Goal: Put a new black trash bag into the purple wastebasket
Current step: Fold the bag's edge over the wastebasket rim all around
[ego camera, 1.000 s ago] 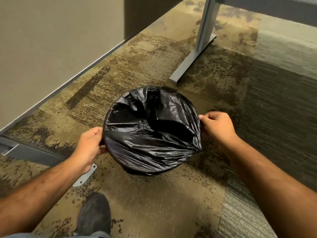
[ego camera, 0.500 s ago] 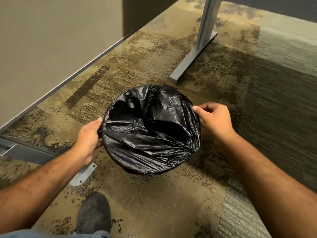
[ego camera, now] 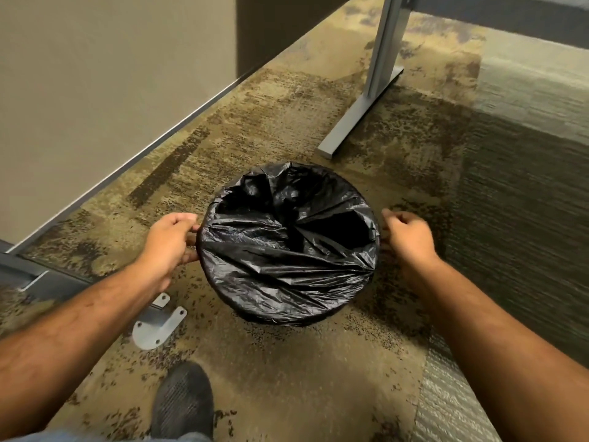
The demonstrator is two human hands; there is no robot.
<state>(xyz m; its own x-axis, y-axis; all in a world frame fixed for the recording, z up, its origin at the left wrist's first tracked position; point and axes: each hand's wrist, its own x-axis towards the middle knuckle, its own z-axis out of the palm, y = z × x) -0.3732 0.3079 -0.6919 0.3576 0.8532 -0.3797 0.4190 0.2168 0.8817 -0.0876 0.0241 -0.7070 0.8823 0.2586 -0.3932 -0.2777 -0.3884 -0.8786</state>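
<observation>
The black trash bag (ego camera: pixel 287 247) is sitting at the centre of the view, stretched over the mouth of a round wastebasket and folded down over its rim so fully that no part of the basket's own wall is showing; its colour cannot be told. The plastic is lying in slack creases across the near half of the opening, with a dark hollow sinking toward 2 o'clock.

The left hand (ego camera: pixel 167 245) is pressing against the bag's edge at 9 o'clock, its fingers curled and pinching the plastic at the rim. The right hand (ego camera: pixel 409 239) is sitting at 3 o'clock, just beside the rim, fingers bent into a loose narrow curl; it is blurred, and whether it is gripping the plastic or merely touching it I cannot tell.

The carpet (ego camera: pixel 312 371) is lying mottled tan and brown under everything. A grey desk leg (ego camera: pixel 381 62) is standing at 1 o'clock, its foot reaching toward the bag but staying apart from it. A partition wall (ego camera: pixel 105 78) is running along from 10 o'clock, and a metal floor bracket (ego camera: pixel 157 327) is lying at 8 o'clock. A dark shoe (ego camera: pixel 181 400) is resting at 7 o'clock
</observation>
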